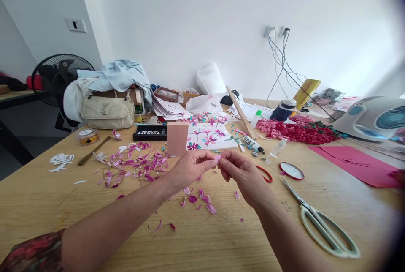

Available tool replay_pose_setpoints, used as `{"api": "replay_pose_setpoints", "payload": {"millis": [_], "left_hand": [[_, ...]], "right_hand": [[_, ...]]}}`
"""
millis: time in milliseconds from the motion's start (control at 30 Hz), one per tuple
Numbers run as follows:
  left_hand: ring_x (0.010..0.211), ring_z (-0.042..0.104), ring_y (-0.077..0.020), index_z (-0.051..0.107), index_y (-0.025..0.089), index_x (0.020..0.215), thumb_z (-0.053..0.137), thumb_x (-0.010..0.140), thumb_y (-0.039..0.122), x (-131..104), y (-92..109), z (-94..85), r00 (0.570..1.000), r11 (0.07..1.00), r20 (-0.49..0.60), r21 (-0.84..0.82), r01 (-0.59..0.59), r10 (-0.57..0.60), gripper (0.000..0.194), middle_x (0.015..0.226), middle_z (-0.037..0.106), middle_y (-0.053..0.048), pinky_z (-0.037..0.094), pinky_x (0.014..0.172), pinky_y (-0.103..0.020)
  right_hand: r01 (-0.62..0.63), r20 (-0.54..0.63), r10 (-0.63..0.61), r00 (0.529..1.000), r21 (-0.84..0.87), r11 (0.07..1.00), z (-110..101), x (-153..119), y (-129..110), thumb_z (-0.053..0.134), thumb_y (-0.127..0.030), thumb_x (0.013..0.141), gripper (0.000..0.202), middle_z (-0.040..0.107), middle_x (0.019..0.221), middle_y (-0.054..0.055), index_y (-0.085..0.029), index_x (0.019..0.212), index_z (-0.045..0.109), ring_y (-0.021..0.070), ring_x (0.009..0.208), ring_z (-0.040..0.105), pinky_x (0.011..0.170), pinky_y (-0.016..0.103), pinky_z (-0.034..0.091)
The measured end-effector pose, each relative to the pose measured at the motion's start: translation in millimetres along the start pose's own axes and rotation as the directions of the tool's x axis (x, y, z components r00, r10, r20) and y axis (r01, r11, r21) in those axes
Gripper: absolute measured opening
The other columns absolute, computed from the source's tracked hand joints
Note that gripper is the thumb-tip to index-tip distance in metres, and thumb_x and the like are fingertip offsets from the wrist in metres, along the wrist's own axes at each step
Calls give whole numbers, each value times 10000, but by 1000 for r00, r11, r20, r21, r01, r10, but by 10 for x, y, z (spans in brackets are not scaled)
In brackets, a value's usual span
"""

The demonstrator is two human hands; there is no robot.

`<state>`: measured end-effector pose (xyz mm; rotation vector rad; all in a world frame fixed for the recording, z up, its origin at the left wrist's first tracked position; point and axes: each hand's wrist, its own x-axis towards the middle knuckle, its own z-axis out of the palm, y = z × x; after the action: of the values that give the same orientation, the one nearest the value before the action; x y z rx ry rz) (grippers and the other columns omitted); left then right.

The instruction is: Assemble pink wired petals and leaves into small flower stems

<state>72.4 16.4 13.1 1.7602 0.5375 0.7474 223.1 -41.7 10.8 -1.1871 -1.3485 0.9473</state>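
Both my hands meet over the middle of the table, fingertips close together. Between them is a small pale pink petal [217, 159]. My left hand [194, 168] pinches it from the left with thumb and forefinger. From the other side, my right hand [236, 168] pinches it too, its other fingers curled under. Loose pink and magenta petals [205, 198] lie on the wood below the hands. A larger heap of petals on thin wire stems [136, 164] spreads to the left. Just behind my left hand stands a wooden block [177, 139].
Scissors with pale handles [319, 223] lie at the right, near a round red-rimmed dish [291, 170] and pink sheets [354, 164]. Farther back are finished flowers on white paper [210, 137], a glue bottle [253, 143], a black tray [150, 133] and a red flower bundle [297, 130].
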Motion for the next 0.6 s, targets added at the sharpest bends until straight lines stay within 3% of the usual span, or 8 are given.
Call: {"api": "replay_pose_setpoints", "payload": {"millis": [133, 267, 467, 533, 600], "left_hand": [[597, 405, -85, 501, 143, 721, 389, 856, 368, 12, 54, -30, 994, 971, 72, 217, -99, 85, 286, 630, 428, 32, 322, 541, -201], [600, 394, -92, 442, 144, 622, 368, 866, 270, 59, 26, 2, 983, 896, 20, 410, -172, 180, 285, 605, 413, 30, 306, 567, -215], [642, 385, -117, 384, 161, 607, 354, 868, 238, 132, -45, 199, 888, 746, -32, 558, -365, 459, 273, 625, 403, 14, 308, 619, -244], [654, 402, -115, 411, 161, 644, 339, 876, 264, 145, -13, 241, 908, 795, -11, 488, -360, 418, 264, 650, 426, 11, 322, 630, -241], [634, 410, -105, 444, 163, 712, 334, 878, 297, 148, 23, 239, 953, 878, 49, 378, -294, 298, 241, 653, 435, 19, 331, 609, -226]], "right_hand": [[0, 79, 14, 997, -165, 986, -57, 2, -46, 528, -351, 790, 208, 439, 592, -39, -174, 689, 487, 89, 522, 397, 487, 210, 320], [-3, 44, 17, 999, -311, 950, -33, -1, -40, 471, -365, 814, 218, 445, 560, -39, -180, 701, 484, 101, 507, 407, 478, 218, 318], [84, -60, -139, 988, -548, 832, -28, -113, -157, 438, -299, 800, 194, 433, 518, -37, -179, 658, 492, 103, 490, 391, 457, 212, 286], [62, -65, -132, 989, -631, 773, -145, -157, -217, 433, -296, 796, 197, 433, 514, -37, -181, 646, 487, 100, 483, 390, 450, 208, 281], [-4, -12, -5, 1000, -669, 743, -343, -184, -210, 430, -306, 795, 207, 442, 513, -34, -180, 642, 489, 98, 476, 407, 440, 202, 290]]}}
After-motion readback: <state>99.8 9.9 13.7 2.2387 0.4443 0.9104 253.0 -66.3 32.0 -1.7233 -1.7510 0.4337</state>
